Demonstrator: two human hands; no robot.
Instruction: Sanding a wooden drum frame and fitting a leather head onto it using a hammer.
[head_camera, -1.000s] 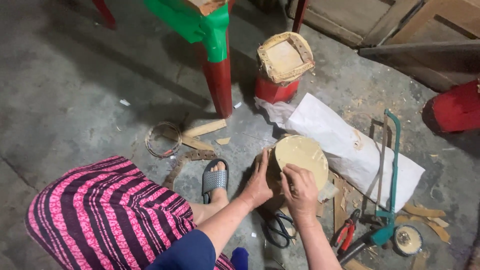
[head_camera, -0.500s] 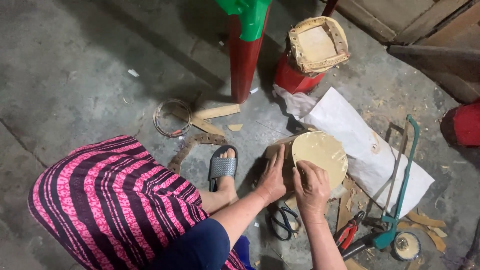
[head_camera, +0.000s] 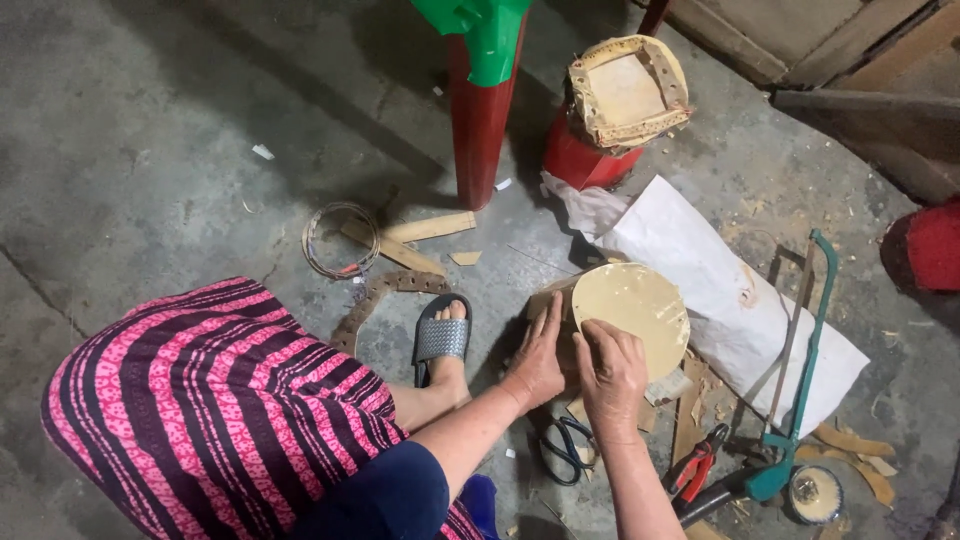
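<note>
A round tan disc (head_camera: 632, 312) of thin board lies on scraps on the concrete floor. My left hand (head_camera: 538, 358) rests flat against the disc's left edge, fingers pointing up. My right hand (head_camera: 612, 372) presses on the disc's lower part, fingers curled over its rim. Whether the right hand holds a tool is hidden. Black-handled scissors (head_camera: 567, 450) lie just below my hands.
My foot in a grey sandal (head_camera: 442, 338) and a pink striped skirt (head_camera: 210, 400) are at left. A red and green post (head_camera: 481, 110), a red stool (head_camera: 612, 112), white paper (head_camera: 725, 290), a green hacksaw (head_camera: 800, 400), red pliers (head_camera: 693, 470) and a wire coil (head_camera: 338, 240) surround.
The view has drifted, so everything sits lower and to the right. Both hands stay on the disc in much the same hold.
</note>
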